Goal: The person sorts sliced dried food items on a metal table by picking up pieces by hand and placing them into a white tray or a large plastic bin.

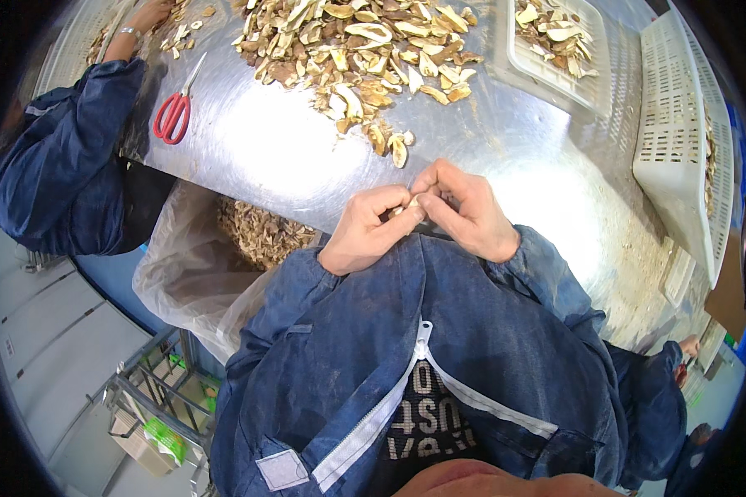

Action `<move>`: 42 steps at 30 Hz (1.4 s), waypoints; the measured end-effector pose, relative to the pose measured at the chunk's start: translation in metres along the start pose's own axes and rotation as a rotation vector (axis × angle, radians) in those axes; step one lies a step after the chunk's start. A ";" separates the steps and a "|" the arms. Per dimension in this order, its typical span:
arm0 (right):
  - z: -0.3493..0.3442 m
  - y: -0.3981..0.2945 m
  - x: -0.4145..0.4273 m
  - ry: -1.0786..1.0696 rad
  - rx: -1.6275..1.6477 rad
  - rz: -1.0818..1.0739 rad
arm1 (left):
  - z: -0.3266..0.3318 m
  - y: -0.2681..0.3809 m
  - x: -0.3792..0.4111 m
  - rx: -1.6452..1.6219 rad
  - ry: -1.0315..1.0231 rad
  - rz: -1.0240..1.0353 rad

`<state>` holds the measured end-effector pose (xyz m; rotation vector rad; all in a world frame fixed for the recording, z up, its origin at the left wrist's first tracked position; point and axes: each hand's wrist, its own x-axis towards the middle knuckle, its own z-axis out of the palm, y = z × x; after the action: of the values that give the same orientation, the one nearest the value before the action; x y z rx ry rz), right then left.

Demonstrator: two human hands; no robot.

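Note:
My left hand (376, 225) and my right hand (469, 208) meet at the near edge of the metal table (267, 168). Between their fingertips they pinch a small pale piece (414, 202), mostly covered by the fingers; it looks like a bit of dried mushroom. Just beyond my hands, a few dried mushroom slices (398, 150) lie at the near tip of a large heap of dried mushroom slices (354, 53). Scissors with red handles (173, 118) rest on the table to the left, blades pointing away from me.
A shallow white tray (553, 90) holding slices stands at the upper right, beside a tall perforated plastic basket (671, 124). Below the table's left edge, a plastic-lined container (180, 273) holds mushroom pieces (264, 233). A co-worker's sleeve (74, 161) reaches in at left; another person's sleeve (653, 397) shows at lower right.

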<state>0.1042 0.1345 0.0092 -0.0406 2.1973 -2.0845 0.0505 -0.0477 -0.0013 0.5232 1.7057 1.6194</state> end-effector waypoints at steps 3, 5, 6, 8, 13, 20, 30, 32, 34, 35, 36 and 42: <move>0.003 -0.001 -0.007 0.034 -0.093 -0.032 | 0.002 0.000 0.000 0.102 0.013 0.066; 0.007 0.001 -0.009 0.083 -0.056 -0.018 | 0.003 0.000 0.002 0.158 0.041 0.155; 0.009 0.002 -0.008 0.094 -0.038 -0.021 | 0.001 0.000 0.003 0.165 0.033 0.167; 0.011 0.003 -0.008 0.116 -0.001 -0.026 | -0.002 0.001 0.003 0.179 0.019 0.193; 0.010 0.000 -0.004 0.148 0.366 0.217 | 0.002 0.013 0.005 0.167 -0.018 0.318; -0.052 0.002 0.038 0.371 -1.138 -0.426 | -0.034 -0.013 0.002 -0.677 -0.036 0.079; -0.024 0.027 0.058 0.169 -0.787 -0.211 | -0.033 -0.016 -0.002 -0.887 0.147 -0.169; -0.022 0.007 0.055 0.104 -0.663 -0.204 | -0.025 -0.017 -0.003 -0.854 0.137 -0.203; -0.010 -0.010 0.053 0.017 -0.566 -0.235 | -0.012 0.002 0.002 -0.834 0.259 -0.339; -0.005 -0.013 0.053 -0.022 -0.517 -0.250 | -0.014 -0.002 0.001 -0.840 0.240 -0.300; -0.005 -0.005 0.058 0.117 -0.682 -0.298 | -0.019 -0.010 -0.001 -0.841 0.227 -0.255; 0.016 0.015 0.058 0.062 -0.977 -0.167 | -0.043 -0.007 0.007 -0.145 0.463 0.000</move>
<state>0.0491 0.1137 -0.0100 -0.2431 3.0799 -0.8655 0.0158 -0.0735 -0.0111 0.0751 1.8865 1.9548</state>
